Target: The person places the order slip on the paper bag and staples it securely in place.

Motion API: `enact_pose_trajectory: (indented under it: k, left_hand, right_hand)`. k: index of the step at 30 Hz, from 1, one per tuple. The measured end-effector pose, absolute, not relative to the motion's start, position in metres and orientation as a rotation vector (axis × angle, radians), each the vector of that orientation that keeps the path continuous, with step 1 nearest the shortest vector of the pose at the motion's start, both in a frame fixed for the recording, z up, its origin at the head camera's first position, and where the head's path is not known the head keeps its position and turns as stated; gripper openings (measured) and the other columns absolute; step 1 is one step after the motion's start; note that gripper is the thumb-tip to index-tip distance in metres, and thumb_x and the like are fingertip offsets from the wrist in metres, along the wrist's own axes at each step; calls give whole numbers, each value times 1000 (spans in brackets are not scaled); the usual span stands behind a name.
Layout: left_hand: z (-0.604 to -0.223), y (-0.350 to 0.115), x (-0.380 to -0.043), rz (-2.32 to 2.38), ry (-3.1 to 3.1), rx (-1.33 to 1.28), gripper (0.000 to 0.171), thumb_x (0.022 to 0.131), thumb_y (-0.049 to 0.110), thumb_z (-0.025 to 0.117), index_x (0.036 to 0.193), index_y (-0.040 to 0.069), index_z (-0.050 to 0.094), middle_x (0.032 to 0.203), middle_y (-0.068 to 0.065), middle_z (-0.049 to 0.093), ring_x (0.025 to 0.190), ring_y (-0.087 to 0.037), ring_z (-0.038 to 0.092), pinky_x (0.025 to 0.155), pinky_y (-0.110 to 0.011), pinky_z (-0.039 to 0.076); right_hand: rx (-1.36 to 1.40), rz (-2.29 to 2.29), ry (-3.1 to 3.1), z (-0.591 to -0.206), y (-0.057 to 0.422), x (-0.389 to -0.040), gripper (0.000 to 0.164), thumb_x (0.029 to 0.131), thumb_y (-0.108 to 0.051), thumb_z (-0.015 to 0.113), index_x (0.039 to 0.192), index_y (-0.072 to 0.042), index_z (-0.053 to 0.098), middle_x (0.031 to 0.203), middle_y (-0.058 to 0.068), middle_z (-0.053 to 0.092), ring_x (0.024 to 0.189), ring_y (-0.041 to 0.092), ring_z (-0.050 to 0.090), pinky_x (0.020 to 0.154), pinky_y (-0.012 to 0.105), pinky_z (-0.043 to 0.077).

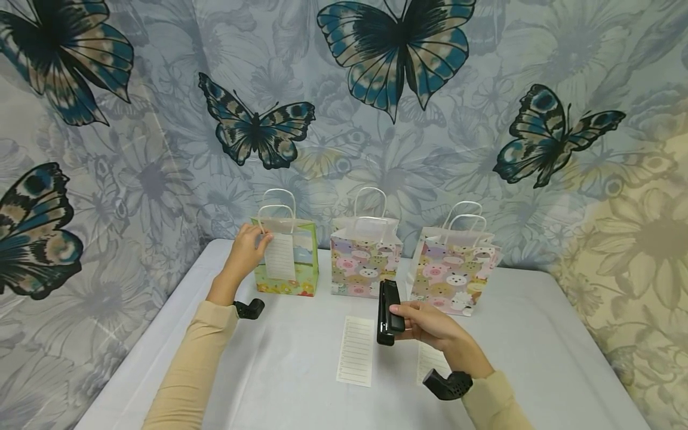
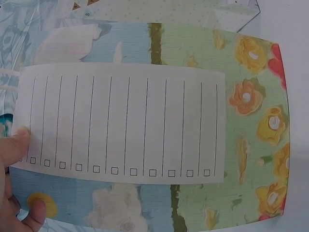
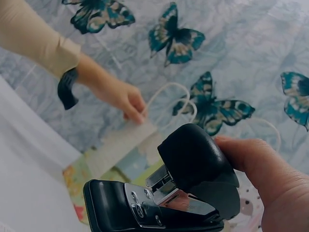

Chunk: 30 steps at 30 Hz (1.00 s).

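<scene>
My left hand [image 1: 249, 248] pinches the top of a white lined checklist slip [image 1: 280, 257] against the front of a green gift bag [image 1: 306, 280]. In the left wrist view the thumb lies on the slip's end, and a row of small boxes [image 2: 133, 172] runs along one side of the paper. A black stapler [image 1: 388, 313] is gripped in my right hand [image 1: 430, 325], over the table to the right of that bag. Seen from the right wrist, the stapler's top arm [image 3: 198, 169] is raised from its base [image 3: 125, 205].
Two pink animal-print gift bags, a middle one [image 1: 365, 263] and a right one [image 1: 448, 272], stand at the back. One lined slip [image 1: 355, 351] lies on the white table [image 1: 285, 370]; another slip [image 1: 430, 360] is partly hidden under my right hand. Butterfly-print cloth [image 1: 387, 149] hangs behind.
</scene>
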<state>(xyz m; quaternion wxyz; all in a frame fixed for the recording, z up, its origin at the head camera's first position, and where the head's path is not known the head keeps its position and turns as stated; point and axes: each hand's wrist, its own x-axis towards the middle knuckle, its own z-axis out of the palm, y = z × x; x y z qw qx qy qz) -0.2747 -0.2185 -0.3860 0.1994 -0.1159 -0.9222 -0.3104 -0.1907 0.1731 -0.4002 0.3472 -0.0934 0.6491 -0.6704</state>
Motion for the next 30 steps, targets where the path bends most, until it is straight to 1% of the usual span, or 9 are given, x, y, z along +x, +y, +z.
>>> enact_pose_trajectory:
  k: [2, 6, 13, 18, 20, 22, 25, 28, 30]
  left_hand:
    - [-386, -218, -275, -866, -2579, -326, 25, 94, 19, 52, 100, -3, 61, 100, -20, 58, 95, -30, 47, 80, -42, 46]
    - [-386, -218, -274, -869, -2583, -320, 24, 94, 19, 52, 99, -3, 61, 99, -20, 58, 95, -30, 47, 80, -42, 45]
    - [-385, -217, -273, -866, -2584, -317, 24, 94, 19, 52, 98, -3, 61, 101, -20, 58, 96, -30, 48, 81, -43, 46]
    - [-384, -217, -273, -862, -2583, -320, 24, 94, 19, 52, 98, -2, 61, 101, -20, 58, 96, -30, 48, 82, -43, 46]
    - [-385, -217, -273, -861, -2583, -320, 24, 94, 19, 52, 98, -2, 61, 101, -20, 58, 96, -30, 48, 82, -44, 46]
    - [-385, -217, -274, -860, -2584, -318, 24, 94, 19, 52, 98, -2, 61, 101, -20, 58, 96, -30, 48, 82, -43, 46]
    - [-385, -218, -274, -858, -2583, -322, 23, 94, 19, 52, 98, -2, 61, 101, -20, 59, 96, -30, 48, 82, -43, 46]
    - [-386, -218, -275, -854, -2582, -328, 23, 94, 19, 52, 98, -2, 61, 101, -20, 60, 96, -30, 48, 82, -44, 46]
    - [-386, -218, -275, -851, -2582, -329, 23, 94, 19, 52, 99, -2, 61, 101, -20, 60, 96, -30, 48, 82, -44, 46]
  right_hand:
    - [-238, -1751, 1664, -398, 170, -192, 33, 93, -27, 55, 110, 1, 53, 87, -5, 67, 77, 6, 68, 80, 27, 57]
    - [-252, -1762, 1640, -394, 165, -194, 36, 91, -28, 58, 111, 1, 52, 87, -6, 66, 77, 4, 67, 82, 28, 57]
    - [-287, -1756, 1642, -390, 157, -198, 48, 92, -27, 57, 120, 9, 45, 90, -6, 66, 80, 4, 67, 86, 30, 56]
    - [-323, -1758, 1629, -390, 151, -201, 61, 92, -27, 56, 130, 16, 35, 93, -6, 65, 80, 4, 67, 87, 31, 55]
    - [-353, -1757, 1615, -390, 149, -202, 68, 92, -27, 56, 134, 19, 28, 95, -6, 64, 81, 4, 67, 90, 34, 54]
    - [-370, -1754, 1611, -389, 146, -203, 70, 92, -27, 56, 135, 19, 25, 98, -6, 62, 82, 4, 67, 93, 37, 53]
    - [-375, -1751, 1615, -388, 140, -204, 68, 91, -27, 58, 134, 17, 29, 99, -5, 61, 84, 5, 68, 94, 39, 52]
    - [-385, -1747, 1623, -387, 135, -205, 56, 91, -26, 59, 128, 12, 41, 97, -6, 62, 83, 5, 68, 91, 38, 54]
    - [-393, -1753, 1617, -386, 132, -206, 48, 90, -25, 59, 123, 8, 46, 96, -6, 63, 83, 6, 68, 89, 37, 54]
